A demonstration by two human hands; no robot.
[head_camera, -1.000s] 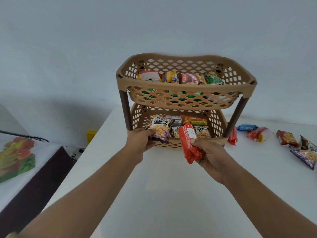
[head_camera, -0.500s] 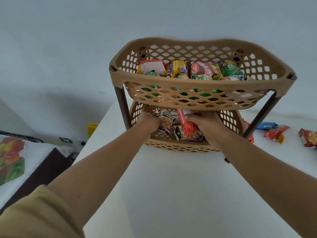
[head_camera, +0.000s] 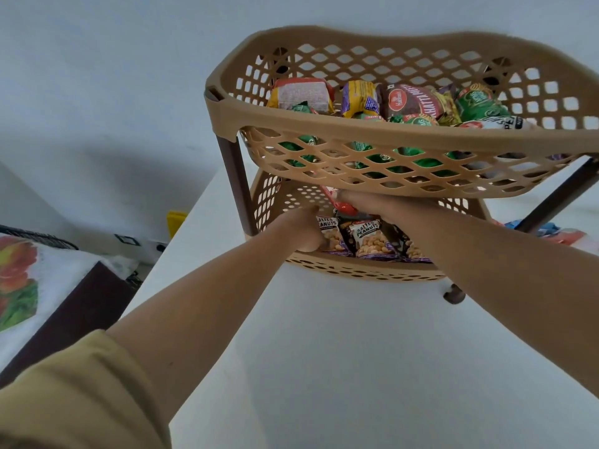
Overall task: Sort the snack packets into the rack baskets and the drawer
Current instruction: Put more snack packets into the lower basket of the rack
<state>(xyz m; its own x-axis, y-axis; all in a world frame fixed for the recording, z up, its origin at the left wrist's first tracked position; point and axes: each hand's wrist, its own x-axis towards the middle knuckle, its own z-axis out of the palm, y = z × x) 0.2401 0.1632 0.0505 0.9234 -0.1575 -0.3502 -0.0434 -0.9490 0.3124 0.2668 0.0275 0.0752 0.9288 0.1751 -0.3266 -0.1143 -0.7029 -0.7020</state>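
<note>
The white desk [head_camera: 324, 351] fills most of your view, with a bed [head_camera: 39, 286] under a flowered cover lower down to its left. The tan two-tier rack stands on the desk on dark brown legs [head_camera: 236, 183]. Its upper basket [head_camera: 389, 137] holds a heap of packets [head_camera: 411, 102], green, maroon, yellow and purple, lying against each other. The lower basket [head_camera: 356, 270] sits right under it, and both your forearms reach in over its front wall.

Your right grip [head_camera: 372, 205] is deep under the upper basket, fingers closed round the red packet [head_camera: 345, 207], which sticks out to the left of your fingertips inside the lower basket. Your left grip [head_camera: 304, 231] lies just inside the front wall, against the leftmost of the salted peanuts packets [head_camera: 369, 238]. You cannot tell from here whether it grasps that packet or only touches it. A few loose packets [head_camera: 551, 231] lie on the desk to the right, behind the rack's right leg.
</note>
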